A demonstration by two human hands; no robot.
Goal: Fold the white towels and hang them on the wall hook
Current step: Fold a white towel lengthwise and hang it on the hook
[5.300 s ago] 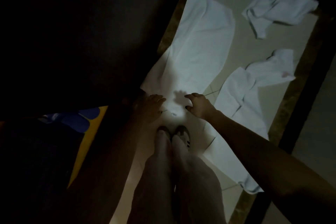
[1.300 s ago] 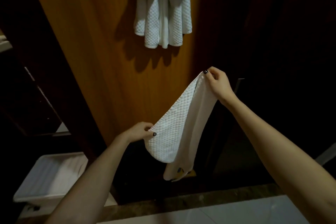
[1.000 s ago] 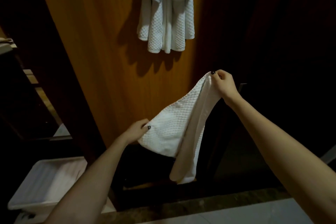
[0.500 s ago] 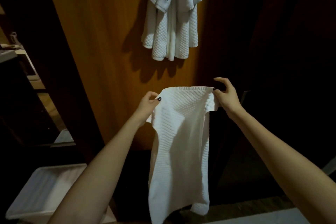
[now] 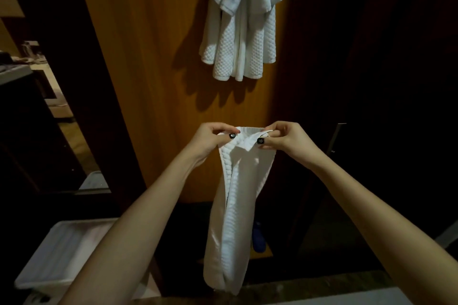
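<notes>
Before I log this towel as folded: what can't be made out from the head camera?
The wall hook: head view, above the top edge or buried under the hung towels.
Top corners of the held towel: head view, pinched inside the left hand and right hand; layer count unclear.
The blue object: head view, mostly behind the held towel, too dark to name.
Contents of the white bin: head view, crossed by the left forearm.

A bunch of white waffle-weave towels with blue embroidered flowers (image 5: 241, 39) crowds the top of the orange-brown wooden wall panel (image 5: 158, 96). Bare panel lies open beneath it, down to the long white textured towel (image 5: 238, 205) held up in front. A dark upright post (image 5: 94, 82) bounds the panel's left edge; a white ribbed plastic tub (image 5: 59, 255) sits low at left.
</notes>
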